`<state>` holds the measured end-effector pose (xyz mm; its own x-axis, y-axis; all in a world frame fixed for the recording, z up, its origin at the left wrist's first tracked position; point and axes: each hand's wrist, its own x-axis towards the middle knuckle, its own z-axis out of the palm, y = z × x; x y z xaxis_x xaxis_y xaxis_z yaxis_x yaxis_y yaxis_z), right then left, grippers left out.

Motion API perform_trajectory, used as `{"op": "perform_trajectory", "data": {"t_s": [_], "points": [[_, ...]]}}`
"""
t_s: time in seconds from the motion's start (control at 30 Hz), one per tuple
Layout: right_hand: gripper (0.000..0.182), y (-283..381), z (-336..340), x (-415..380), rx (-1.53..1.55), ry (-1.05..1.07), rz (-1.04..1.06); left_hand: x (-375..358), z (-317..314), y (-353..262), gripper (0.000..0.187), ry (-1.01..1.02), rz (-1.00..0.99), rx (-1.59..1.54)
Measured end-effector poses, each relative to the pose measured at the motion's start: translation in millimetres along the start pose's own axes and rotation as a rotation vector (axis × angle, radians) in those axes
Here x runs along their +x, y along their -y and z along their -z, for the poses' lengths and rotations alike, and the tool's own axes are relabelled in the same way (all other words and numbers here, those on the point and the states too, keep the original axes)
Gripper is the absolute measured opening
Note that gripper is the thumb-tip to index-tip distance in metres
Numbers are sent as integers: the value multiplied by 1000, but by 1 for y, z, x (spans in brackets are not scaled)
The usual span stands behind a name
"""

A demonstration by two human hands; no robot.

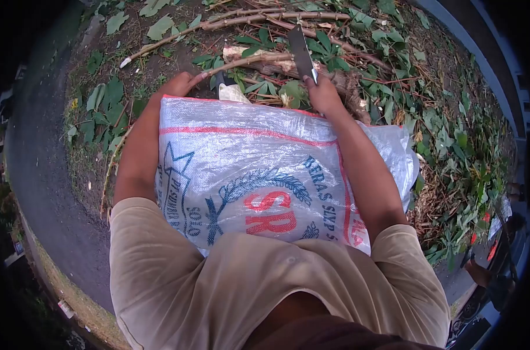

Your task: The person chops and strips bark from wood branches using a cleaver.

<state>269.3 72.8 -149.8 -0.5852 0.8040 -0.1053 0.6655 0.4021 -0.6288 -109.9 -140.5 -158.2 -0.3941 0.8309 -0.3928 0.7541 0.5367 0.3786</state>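
My left hand [182, 83] is closed on the left end of a brown stem [250, 60], which runs rightward over a log [340, 84]. In my right hand [322, 93] is the handle of a wide dark blade [301, 51]. The blade points up and away from me, beside the stem's right end; whether they touch I cannot tell. A white woven sack [247, 157] with red and blue print lies across my lap, below both hands. Between my hands, a pale cloth-like piece [233, 93] shows just past the sack's edge.
Long cut stems [230, 23] lie on the ground beyond the log. Green leaves [110, 96] are scattered at the left, and a heap of leaves and chips [451, 169] spreads on the right. Grey pavement [49, 175] runs along the left. Part of another person [501, 286] shows at the far right.
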Motion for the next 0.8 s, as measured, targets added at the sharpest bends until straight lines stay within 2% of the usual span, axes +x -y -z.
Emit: {"op": "perform_trajectory", "data": {"t_s": [0.03, 0.07, 0.1, 0.13, 0.2, 0.23, 0.3, 0.4, 0.43, 0.47, 0.5, 0.53, 0.57, 0.6, 0.63, 0.7, 0.77, 0.8], "points": [[43, 31, 28, -14, 148, 118, -214, 7, 0, 4, 80, -7, -7, 5], [43, 33, 43, 4, 140, 116, -201, 15, -2, 9, 80, -51, -51, -30], [44, 24, 50, 18, 267, 212, -219, 11, -13, 16, 80, -61, -85, -62], [44, 22, 58, 13, 400, 295, -252, 6, -4, 2, 79, 55, 13, -124], [42, 37, 84, 12, 426, 273, -243, 9, 13, -12, 79, 66, 5, -31], [41, 55, 98, 4, 449, 225, -195, 4, 10, -10, 79, 93, 20, 58], [41, 94, 136, -13, 593, 147, -84, 9, -7, 12, 74, 78, -12, -22], [33, 113, 178, -2, 699, -138, 339, 19, -22, 29, 69, 79, -260, 29], [33, 125, 174, -2, 731, -325, 445, 21, -26, 32, 67, 57, -339, 50], [33, 128, 159, 1, 740, -493, 527, 25, -28, 34, 69, 26, -254, -17], [34, 112, 131, 11, 671, -579, 501, 25, -27, 35, 70, -8, -165, -85], [35, 83, 90, 20, 500, -626, 398, 20, -24, 28, 70, -24, -170, -85], [36, 40, 39, 28, 167, -558, 257, 14, -17, 16, 72, 16, -98, -65], [37, 2, -2, 31, -55, -324, 120, 11, -8, 7, 74, 51, -30, -45], [39, -38, -24, 37, 167, 34, -84, 12, -12, 9, 76, 14, -1, -49], [38, 6, 41, 16, 371, 357, -360, 9, -12, 4, 77, -47, -49, -53], [36, 36, 86, 2, 499, 350, -348, 2, -20, 4, 77, -16, -18, -37], [36, 47, 100, -4, 503, 257, -289, -9, -14, -4, 77, 13, -40, -90]]}}
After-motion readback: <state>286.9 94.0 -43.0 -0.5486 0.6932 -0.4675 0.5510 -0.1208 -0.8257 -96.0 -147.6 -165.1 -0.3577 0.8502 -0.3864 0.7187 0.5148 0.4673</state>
